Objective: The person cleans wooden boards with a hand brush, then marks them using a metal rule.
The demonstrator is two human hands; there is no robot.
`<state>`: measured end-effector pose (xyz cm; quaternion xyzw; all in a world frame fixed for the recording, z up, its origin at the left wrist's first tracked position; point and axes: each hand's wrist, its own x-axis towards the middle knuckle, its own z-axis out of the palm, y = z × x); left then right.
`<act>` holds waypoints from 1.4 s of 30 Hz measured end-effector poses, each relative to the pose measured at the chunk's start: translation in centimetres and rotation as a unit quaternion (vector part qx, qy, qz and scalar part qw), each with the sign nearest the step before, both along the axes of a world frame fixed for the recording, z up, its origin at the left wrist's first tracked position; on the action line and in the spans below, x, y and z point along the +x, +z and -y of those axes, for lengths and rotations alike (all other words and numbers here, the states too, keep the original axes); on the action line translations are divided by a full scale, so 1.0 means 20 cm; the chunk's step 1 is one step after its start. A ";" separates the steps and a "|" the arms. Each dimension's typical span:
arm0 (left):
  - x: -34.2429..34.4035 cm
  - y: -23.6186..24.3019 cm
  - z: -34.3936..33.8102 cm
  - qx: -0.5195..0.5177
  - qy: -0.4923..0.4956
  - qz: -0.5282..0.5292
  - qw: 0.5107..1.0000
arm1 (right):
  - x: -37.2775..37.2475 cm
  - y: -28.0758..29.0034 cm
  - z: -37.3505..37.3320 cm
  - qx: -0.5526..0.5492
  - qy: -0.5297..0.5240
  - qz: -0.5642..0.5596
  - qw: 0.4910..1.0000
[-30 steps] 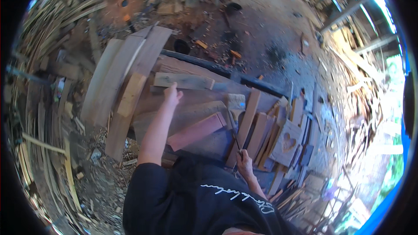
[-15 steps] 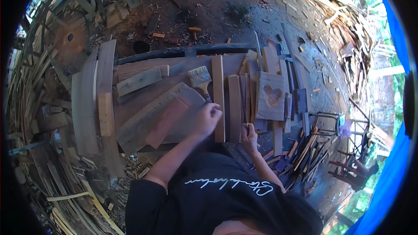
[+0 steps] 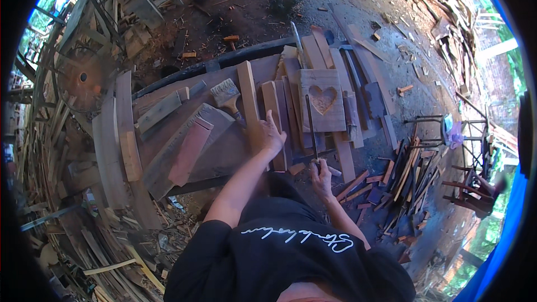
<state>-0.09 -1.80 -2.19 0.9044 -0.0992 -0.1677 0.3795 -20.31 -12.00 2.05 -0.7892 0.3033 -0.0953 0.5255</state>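
Observation:
My right hand (image 3: 321, 180) is closed around the lower end of a thin dark rod-like tool (image 3: 311, 126), which points away from me across the edge of a square wooden board (image 3: 337, 116). A heart-shaped hollow (image 3: 323, 100) is cut into that board. My left hand (image 3: 271, 135) has its fingers apart and nothing in it, over a long pale wooden strip (image 3: 247, 86) and the darker planks beside it. Left of that strip lies a broad paintbrush (image 3: 225, 94), bristles pointing away, its handle end near the strip. I cannot tell whether my left hand touches the wood.
A reddish wood piece (image 3: 190, 154) rests on a wide rough plank (image 3: 168, 169) at the bench's left. Long boards (image 3: 106, 145) line the left side. Offcuts (image 3: 414, 168) are heaped at the right, near a dark metal-framed stand (image 3: 428, 118). Wood scraps litter the floor.
The left hand has left the paintbrush handle, moved toward the pale strip and spread its fingers. The rod-like tool now shows clearly in my right hand. The view has turned, shifting the bench leftward.

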 end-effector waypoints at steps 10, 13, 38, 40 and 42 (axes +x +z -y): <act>0.16 -0.50 -0.21 -0.075 0.090 -0.033 0.993 | -0.08 0.04 0.15 0.011 0.026 0.042 0.999; 0.16 -0.50 -0.20 -0.105 0.093 -0.072 0.987 | -0.09 0.00 0.18 0.029 0.025 0.036 0.999; -0.42 1.47 0.40 -0.511 -0.384 -0.368 0.676 | 0.04 -0.22 0.25 0.050 0.079 0.079 0.992; -0.58 1.85 0.36 -0.511 -0.475 -0.433 0.570 | 0.10 -0.23 0.24 0.059 0.099 0.092 0.989; -0.69 1.75 0.41 -0.528 -0.453 -0.392 0.602 | 0.20 -0.24 0.21 0.066 0.141 0.099 0.983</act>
